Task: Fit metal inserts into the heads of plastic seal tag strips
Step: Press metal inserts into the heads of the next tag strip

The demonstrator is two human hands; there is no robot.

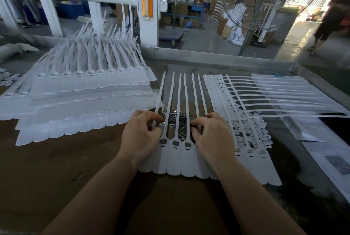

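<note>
A joined row of white plastic seal tag strips (175, 159) lies flat in front of me, tails pointing away. Three uncovered heads (175, 143) show dark square sockets. A heap of small metal inserts (177, 118) lies under the tails just beyond my hands. My left hand (141, 136) rests on the row's left end with fingers curled around one tail near its head. My right hand (212, 136) covers the heads on the right, fingertips curled down at the inserts; what it pinches is hidden.
A tall stack of tag strips (85, 91) fills the table's left. Another batch (265, 98) lies to the right, tails pointing right, over a pile of small white plastic pieces (251, 134). A metal rim (236, 60) borders the table's far side. Papers (325, 157) lie far right.
</note>
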